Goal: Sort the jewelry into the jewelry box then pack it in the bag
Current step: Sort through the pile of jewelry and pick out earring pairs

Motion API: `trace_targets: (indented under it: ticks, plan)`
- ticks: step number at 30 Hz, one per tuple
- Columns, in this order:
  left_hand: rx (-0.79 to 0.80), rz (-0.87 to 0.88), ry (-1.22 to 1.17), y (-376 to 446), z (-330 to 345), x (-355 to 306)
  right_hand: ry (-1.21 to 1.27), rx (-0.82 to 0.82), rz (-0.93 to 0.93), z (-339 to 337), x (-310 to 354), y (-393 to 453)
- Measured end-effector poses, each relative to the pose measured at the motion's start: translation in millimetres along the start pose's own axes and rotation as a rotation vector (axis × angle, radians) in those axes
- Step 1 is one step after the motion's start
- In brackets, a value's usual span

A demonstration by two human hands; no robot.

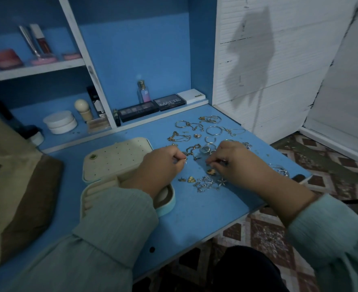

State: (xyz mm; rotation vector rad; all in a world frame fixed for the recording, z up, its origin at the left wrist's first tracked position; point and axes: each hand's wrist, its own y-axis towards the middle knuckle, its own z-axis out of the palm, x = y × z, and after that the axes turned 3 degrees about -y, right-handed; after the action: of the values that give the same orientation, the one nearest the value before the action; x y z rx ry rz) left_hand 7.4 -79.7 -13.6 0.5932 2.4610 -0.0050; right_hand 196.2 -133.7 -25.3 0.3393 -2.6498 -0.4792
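Left hand: the left hand (162, 163) reached forward over the open jewelry box (119, 175), knuckles up, forearm in a pale green sleeve (102, 232) lying across the box's lower tray.
Left grip: thumb and fingertips were pressed together, pinching a small thin earring (185, 161) whose pin pointed down and to the right, toward the other hand.
Right hand: the right hand (235, 159) came in from the right, back of the hand up, fingers curled down onto the blue surface (205, 207).
Right grip: the fingertips were pinching a small metal piece (223, 162); what kind it was could not be told.
Jewelry: loose rings, bangles and chains (207, 133) lay scattered beyond both grips; a gold heart charm (191, 179) and silver pieces (207, 183) lay nearer than them, between the wrists.
Box: lid hinged open away from the person, long axis running from near to far, left of the left grip.
Bag: a tan and brown bag (16, 186) lay well left of the box.
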Motion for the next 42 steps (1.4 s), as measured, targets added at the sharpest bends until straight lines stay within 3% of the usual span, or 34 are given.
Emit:
trace_targets:
  ticks: [8,18,27,32,38,42]
  plan:
    - [-0.051,0.032,-0.047,0,2,2,-0.242,0.192,0.049,4,19,22]
    - [-0.057,0.123,0.016,4,2,8,-0.337,0.220,0.010,5,24,27]
    - [-0.134,-0.008,-0.073,3,-34,15,-0.034,0.123,0.006,-10,46,59]
    - [-0.154,-0.099,-0.058,-7,-63,41,0.098,0.174,-0.017,-5,75,85]
    - [-0.321,-0.253,-0.180,-28,-86,81,0.178,0.253,-0.018,26,106,114]
    - [-0.508,-0.242,-0.272,-37,-89,100,0.251,0.265,0.003,50,119,132]
